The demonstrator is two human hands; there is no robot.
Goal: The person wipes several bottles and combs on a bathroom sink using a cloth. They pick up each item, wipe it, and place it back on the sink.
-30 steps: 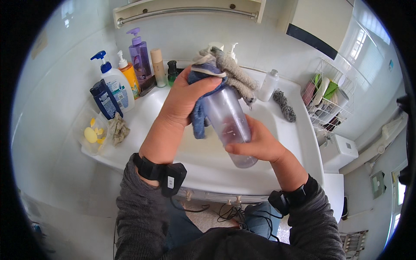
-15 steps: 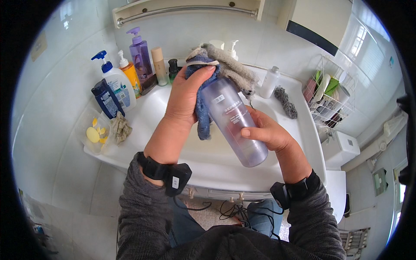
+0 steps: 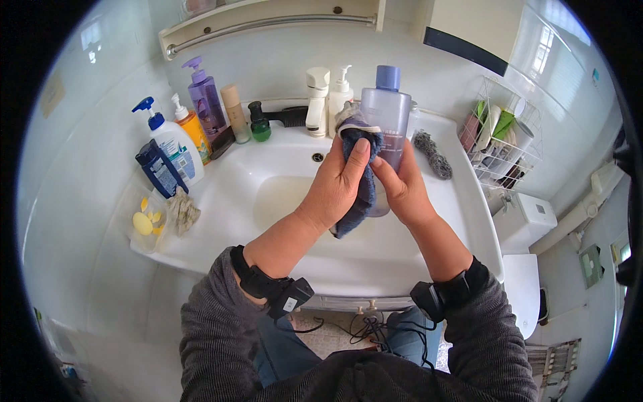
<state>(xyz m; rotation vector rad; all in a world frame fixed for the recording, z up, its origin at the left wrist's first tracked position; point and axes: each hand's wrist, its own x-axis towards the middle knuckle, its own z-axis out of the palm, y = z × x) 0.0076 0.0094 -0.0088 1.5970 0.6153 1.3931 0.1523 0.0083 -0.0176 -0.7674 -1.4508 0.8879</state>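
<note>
1. The white sink spreads beneath your arms; you cannot tell whether water stands in its bowl.
2. Your forearms rise from the lower edge, slanting inward over the sink so that your hands come close together.
3. The wire basket at the far right contains a green item, a pinkish one and a pale cylinder.
4. Your violet bottle is held over the sink, nearly upright, blue cap on; its contents are unclear.
5. Your left hand bends toward the bottle, fingers closed around a blue cloth, thumb pressed along its front.
6. Your right hand grips the bottle's lower part, fingers mostly hidden behind it, thumb across the front beside the cloth.
7. The blue cloth hangs below your left thumb, in front of the bottle.
8. At far left, your clear tub holds a yellow egg-shaped piece and smaller yellow bits.
</note>
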